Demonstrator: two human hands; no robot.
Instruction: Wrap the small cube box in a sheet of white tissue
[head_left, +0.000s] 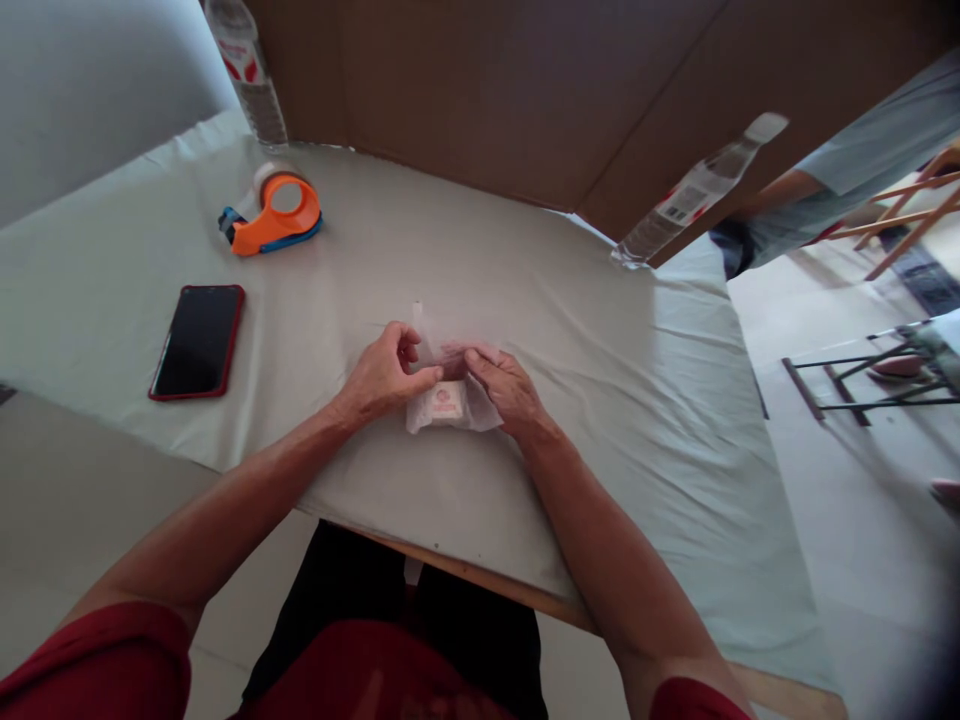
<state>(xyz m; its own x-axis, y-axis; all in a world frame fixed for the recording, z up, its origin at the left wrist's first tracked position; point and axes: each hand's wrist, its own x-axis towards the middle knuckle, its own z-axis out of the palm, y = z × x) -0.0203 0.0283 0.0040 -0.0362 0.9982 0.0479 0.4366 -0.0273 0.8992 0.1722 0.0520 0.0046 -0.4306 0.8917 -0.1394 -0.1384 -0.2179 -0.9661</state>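
A small pale box with red print [445,402] lies inside a thin, translucent plastic bag [484,408] near the front of the table. My left hand [386,375] is at the bag's left side, fingers curled and thumb reaching across the plastic at the box's upper edge. From the right, my right hand [506,390] grips the bag, its thumb in front and its fingers stretched behind the plastic. The fingertips of my left hand are partly hidden, and the bag covers part of my right fingers.
On the left of the cloth-covered table [585,480] are a phone [196,342] and an orange tape dispenser [277,215]. One water bottle [251,80] stands behind them, another bottle [690,200] at right. A brown cardboard panel [480,90] rises behind; beyond it is a person's arm [780,195].
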